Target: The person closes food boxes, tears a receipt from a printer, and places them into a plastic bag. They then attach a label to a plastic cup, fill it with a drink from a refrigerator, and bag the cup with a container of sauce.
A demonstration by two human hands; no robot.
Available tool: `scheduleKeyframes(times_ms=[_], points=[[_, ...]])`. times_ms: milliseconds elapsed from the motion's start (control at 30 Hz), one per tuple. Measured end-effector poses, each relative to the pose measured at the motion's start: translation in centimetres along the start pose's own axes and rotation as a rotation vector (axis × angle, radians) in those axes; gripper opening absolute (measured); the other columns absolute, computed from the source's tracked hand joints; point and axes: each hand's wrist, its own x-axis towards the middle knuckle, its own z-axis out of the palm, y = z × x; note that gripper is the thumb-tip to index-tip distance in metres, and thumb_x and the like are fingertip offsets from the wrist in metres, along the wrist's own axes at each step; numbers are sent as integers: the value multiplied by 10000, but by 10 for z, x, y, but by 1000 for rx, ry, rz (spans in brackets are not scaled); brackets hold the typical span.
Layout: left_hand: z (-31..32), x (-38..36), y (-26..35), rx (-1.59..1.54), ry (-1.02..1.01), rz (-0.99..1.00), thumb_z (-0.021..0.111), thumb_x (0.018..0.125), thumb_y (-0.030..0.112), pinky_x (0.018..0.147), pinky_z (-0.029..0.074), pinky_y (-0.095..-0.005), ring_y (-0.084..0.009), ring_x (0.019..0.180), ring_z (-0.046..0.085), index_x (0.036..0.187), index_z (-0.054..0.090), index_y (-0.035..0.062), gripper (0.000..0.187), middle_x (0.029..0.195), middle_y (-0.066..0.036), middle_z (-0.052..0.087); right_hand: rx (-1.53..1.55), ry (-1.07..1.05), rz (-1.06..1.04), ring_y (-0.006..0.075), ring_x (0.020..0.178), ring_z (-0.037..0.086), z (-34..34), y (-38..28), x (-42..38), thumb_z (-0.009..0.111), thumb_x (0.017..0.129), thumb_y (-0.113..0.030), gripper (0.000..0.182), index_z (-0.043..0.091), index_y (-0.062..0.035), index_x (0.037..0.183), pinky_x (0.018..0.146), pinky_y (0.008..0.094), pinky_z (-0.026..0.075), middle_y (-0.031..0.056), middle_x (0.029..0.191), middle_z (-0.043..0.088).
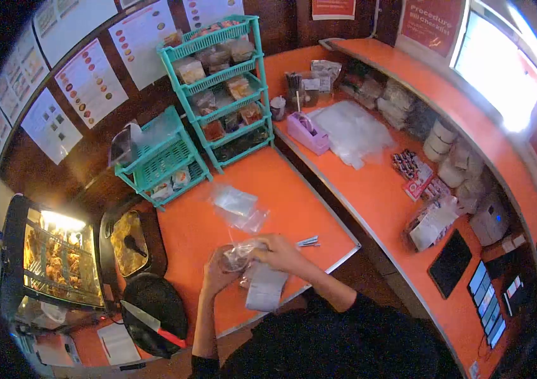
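Observation:
Over the orange counter (293, 189), my left hand (218, 273) is closed around the lower part of a small clear plastic bag (238, 258). My right hand (281, 254) pinches the same bag near its top. What the bag contains cannot be made out. Just below my hands a white paper slip (264, 292) lies at the counter's near edge. Beyond them are flat clear plastic bags (238, 205). A few thin, pale sticks (308, 241) rest to the right of my right hand.
On the left are a lit food warmer (63, 259), a tray of yellow food (128, 243) and a red-handled knife (148, 321) on a black round board (170, 303). Teal racks (218, 82) stand behind. The right counter holds a purple box (308, 132), plastic bags (353, 129) and a tablet (487, 303).

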Motion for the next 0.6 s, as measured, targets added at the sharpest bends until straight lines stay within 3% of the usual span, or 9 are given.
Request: scheduleKeyframes(times_ms=[67,133,233,267,367,433,500,567,600], points=[[34,33,56,277,-17,149,844,645,197,802,520,-341,-194,965,617,1138,528,34,607,1026,-121,634,-22,139,-13,285,637,628,-60,-33,-20,618,774,-214,296,639,18,956,602,384,476,220,745,627],[91,84,32,37,-99,501,846,649,190,842,507,-338,-197,1029,588,1168,509,32,639,1102,-115,600,-89,238,-31,248,582,597,-109,-50,-40,624,768,-192,276,646,14,950,577,369,471,209,696,611],[168,124,88,-215,-410,297,842,648,169,894,483,-351,-211,1074,558,1207,475,35,681,1160,-104,562,-139,382,61,108,558,541,-166,-24,-56,633,757,-128,218,644,40,895,540,285,445,82,635,592],[192,132,102,-279,-465,263,837,645,150,908,477,-358,-215,1076,553,1217,464,33,693,1167,-102,557,-139,400,67,108,558,541,-181,-17,-62,633,757,-128,218,644,40,895,540,285,445,82,635,592],[291,181,61,-435,-523,475,816,630,104,913,471,-369,-235,1066,560,1212,473,32,680,1151,-112,562,-185,487,26,101,571,557,-239,5,-79,639,749,-145,232,642,46,879,554,274,452,73,625,584],[336,198,46,-350,-534,439,806,629,107,911,469,-372,-247,1067,561,1220,473,33,682,1146,-119,563,-192,253,269,227,791,625,-280,41,-91,654,722,-177,374,620,56,1012,683,329,493,168,905,663],[379,214,30,-79,-472,499,795,645,164,899,467,-376,-273,1064,565,1243,473,37,690,1149,-141,562,-395,458,244,265,970,620,-308,101,-102,663,713,-211,458,605,62,1076,795,345,496,214,1081,629],[389,213,76,-119,-552,492,804,648,205,886,473,-400,-279,1070,560,1245,474,42,702,1153,-155,559,-394,664,166,247,873,619,-328,152,-107,701,718,-255,486,600,47,1086,754,361,476,161,980,658],[396,218,77,-86,-544,619,804,658,208,886,476,-407,-286,1081,553,1279,424,42,747,1175,-155,545,-444,652,115,302,1009,591,-336,157,-112,707,726,-316,620,536,50,1197,854,382,465,203,1105,615]])
